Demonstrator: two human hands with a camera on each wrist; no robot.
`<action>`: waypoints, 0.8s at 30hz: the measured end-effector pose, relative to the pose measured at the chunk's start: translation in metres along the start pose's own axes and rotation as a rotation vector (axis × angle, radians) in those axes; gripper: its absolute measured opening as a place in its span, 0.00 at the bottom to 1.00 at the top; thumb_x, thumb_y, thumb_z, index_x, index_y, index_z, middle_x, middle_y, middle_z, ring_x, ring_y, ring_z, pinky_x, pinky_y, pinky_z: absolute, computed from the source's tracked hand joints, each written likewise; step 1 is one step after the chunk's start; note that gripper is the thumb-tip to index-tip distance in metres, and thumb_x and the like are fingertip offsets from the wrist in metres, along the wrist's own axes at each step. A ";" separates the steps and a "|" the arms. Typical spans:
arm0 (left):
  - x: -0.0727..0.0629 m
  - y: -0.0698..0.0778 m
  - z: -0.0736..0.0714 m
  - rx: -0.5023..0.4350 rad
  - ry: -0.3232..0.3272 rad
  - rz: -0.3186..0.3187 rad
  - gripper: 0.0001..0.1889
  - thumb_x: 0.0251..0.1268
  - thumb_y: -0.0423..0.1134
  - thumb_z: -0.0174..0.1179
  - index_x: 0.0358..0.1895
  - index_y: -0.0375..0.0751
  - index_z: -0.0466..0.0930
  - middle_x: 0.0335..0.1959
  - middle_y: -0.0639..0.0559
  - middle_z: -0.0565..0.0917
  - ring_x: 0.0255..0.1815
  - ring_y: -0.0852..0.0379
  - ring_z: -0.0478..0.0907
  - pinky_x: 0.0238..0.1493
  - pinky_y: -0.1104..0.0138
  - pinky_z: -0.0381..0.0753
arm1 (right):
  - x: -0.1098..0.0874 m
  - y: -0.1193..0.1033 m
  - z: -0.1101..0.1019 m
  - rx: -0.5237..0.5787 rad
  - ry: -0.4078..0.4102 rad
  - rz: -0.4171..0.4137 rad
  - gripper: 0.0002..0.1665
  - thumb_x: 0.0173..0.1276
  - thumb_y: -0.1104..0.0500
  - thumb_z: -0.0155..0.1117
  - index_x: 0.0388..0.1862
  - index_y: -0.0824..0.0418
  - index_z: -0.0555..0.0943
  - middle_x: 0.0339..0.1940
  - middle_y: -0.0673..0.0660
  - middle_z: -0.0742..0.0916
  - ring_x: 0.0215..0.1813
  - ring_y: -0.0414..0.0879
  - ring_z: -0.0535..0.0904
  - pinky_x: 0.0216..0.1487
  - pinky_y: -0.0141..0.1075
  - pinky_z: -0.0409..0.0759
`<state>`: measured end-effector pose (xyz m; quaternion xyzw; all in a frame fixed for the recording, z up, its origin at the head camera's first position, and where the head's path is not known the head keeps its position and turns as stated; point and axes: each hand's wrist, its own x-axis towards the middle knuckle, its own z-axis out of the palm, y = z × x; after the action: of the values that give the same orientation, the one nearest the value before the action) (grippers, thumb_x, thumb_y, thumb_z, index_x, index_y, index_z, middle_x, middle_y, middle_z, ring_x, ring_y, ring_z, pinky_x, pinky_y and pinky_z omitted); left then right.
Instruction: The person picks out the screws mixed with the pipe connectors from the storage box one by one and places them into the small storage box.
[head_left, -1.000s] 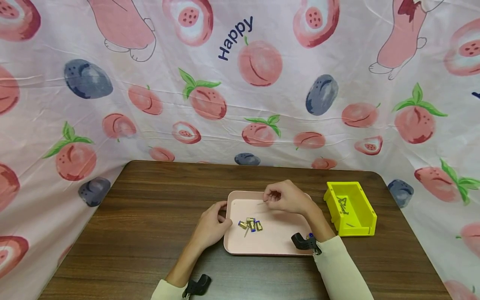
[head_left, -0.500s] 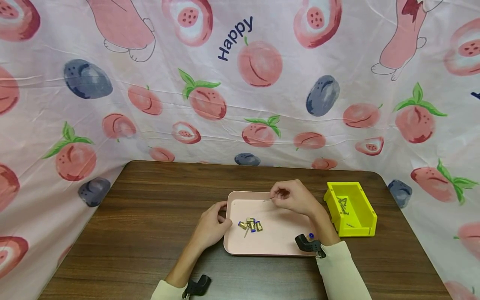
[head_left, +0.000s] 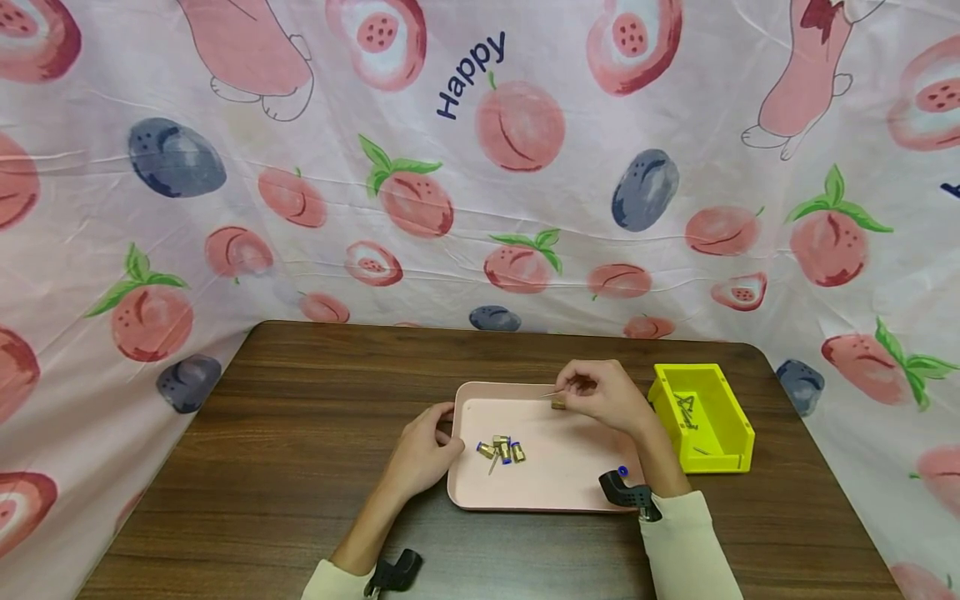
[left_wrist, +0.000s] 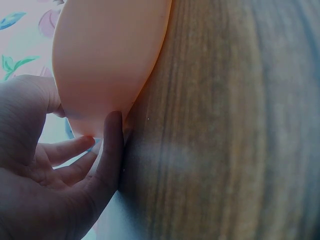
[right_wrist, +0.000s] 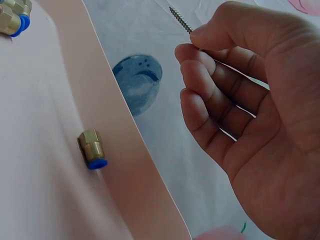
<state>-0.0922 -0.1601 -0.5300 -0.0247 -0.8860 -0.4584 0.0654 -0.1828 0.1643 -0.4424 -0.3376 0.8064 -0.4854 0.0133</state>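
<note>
My right hand (head_left: 606, 398) is above the far right part of the pink tray (head_left: 555, 492), pinching a thin screw (head_left: 552, 393) between thumb and forefinger. Threads show along this screw (right_wrist: 180, 19) in the right wrist view. A brass fitting (head_left: 558, 402) sits in the tray, partly behind that hand. Gripped by my left hand (head_left: 425, 450) is the tray's left edge; in the left wrist view its fingers (left_wrist: 114, 135) lie against the tray wall (left_wrist: 110, 65). Several brass push-in fittings with blue collars (head_left: 504, 452) cluster left of the tray's middle, with another screw (head_left: 492, 463) among them.
To the right of the tray stands a yellow bin (head_left: 731, 417) holding several screws (head_left: 686, 412). Another blue-collared fitting (head_left: 622, 472) lies near the tray's front right, by the right wrist camera (head_left: 622, 490). Printed cloth (head_left: 525, 192) hangs behind the brown table (head_left: 300, 417).
My right hand has moved right across the tray with the screw, toward the yellow bin. A brass fitting beneath it has come into view. My left hand stays on the tray edge.
</note>
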 end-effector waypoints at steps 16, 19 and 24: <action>-0.001 0.012 -0.008 -0.037 -0.018 0.038 0.30 0.59 0.37 0.63 0.67 0.29 0.81 0.55 0.40 0.87 0.36 0.57 0.87 0.35 0.63 0.83 | -0.014 0.010 -0.015 -0.005 0.119 0.009 0.11 0.63 0.74 0.72 0.37 0.60 0.89 0.30 0.49 0.86 0.33 0.44 0.78 0.36 0.30 0.77; -0.001 0.013 -0.009 -0.039 -0.018 0.039 0.31 0.59 0.37 0.63 0.67 0.28 0.80 0.55 0.40 0.87 0.36 0.57 0.87 0.35 0.63 0.83 | -0.016 0.011 -0.017 -0.007 0.134 0.018 0.11 0.63 0.75 0.72 0.37 0.60 0.90 0.30 0.50 0.86 0.33 0.44 0.78 0.35 0.31 0.76; 0.002 0.002 -0.005 -0.025 -0.022 0.039 0.31 0.59 0.38 0.64 0.68 0.31 0.81 0.55 0.43 0.88 0.36 0.61 0.86 0.34 0.64 0.83 | -0.018 0.012 -0.022 -0.010 0.159 0.041 0.11 0.64 0.74 0.71 0.37 0.60 0.90 0.30 0.50 0.86 0.32 0.44 0.77 0.35 0.31 0.75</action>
<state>-0.0937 -0.1629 -0.5252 -0.0478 -0.8802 -0.4678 0.0640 -0.1825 0.1950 -0.4456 -0.2815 0.8140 -0.5063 -0.0425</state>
